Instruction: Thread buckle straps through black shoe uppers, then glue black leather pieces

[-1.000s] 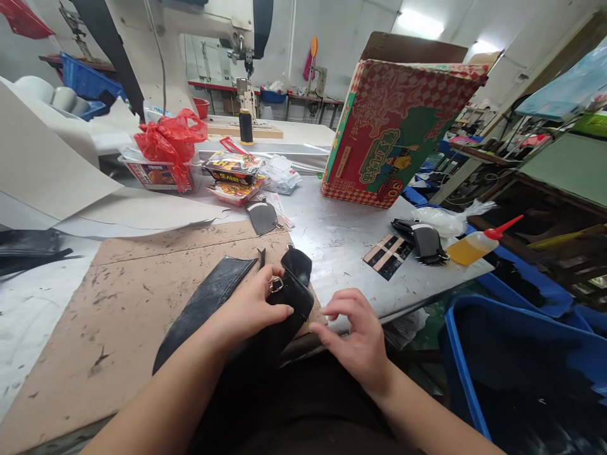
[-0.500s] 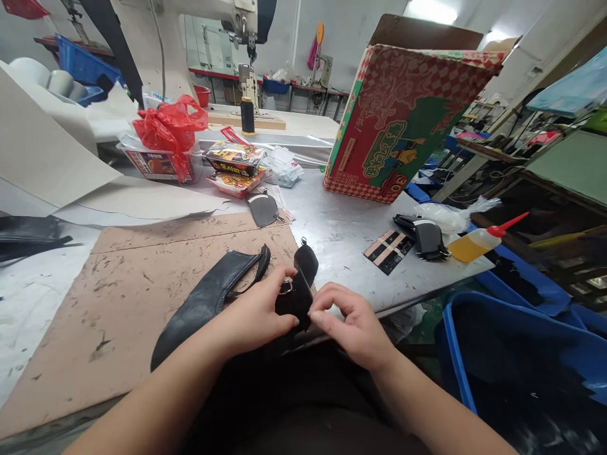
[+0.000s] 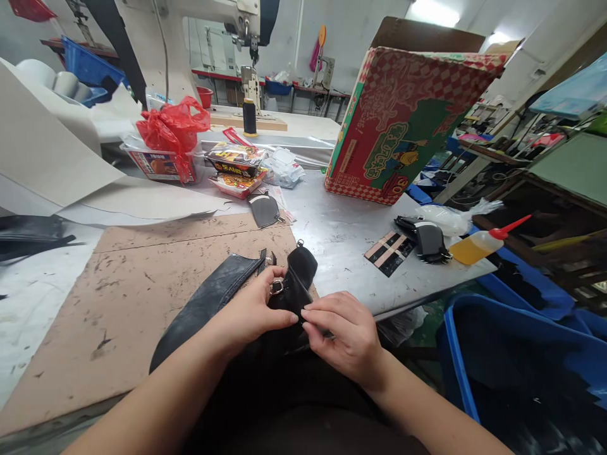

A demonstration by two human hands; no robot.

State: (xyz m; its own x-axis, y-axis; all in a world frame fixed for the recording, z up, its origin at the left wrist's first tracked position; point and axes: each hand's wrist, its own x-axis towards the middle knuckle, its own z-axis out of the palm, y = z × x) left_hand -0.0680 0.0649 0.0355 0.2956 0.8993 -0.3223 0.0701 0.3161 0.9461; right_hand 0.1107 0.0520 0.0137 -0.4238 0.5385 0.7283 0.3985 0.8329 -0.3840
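Note:
A black leather piece point(image 3: 300, 273) with a small metal buckle point(image 3: 277, 287) stands up between my hands near the table's front edge. My left hand point(image 3: 258, 303) holds it from the left, thumb near its lower part and fingers by the buckle. With thumb and fingertips pressed together, my right hand point(image 3: 339, 328) pinches its lower right edge. A larger black leather piece point(image 3: 194, 316) lies on the brown board point(image 3: 123, 297), partly under my left forearm.
Behind stand a sewing machine point(image 3: 171, 38), a black thread spool point(image 3: 249, 117) and a red-green carton point(image 3: 379, 133). Food packs point(image 3: 234, 159) sit mid-table. A glue bottle point(image 3: 478, 245) lies at right, above a blue bin point(image 3: 455, 354).
The upright black piece has turned so more of its face shows. My right hand has shifted slightly left along it, and my left hand has moved a little left with the buckle.

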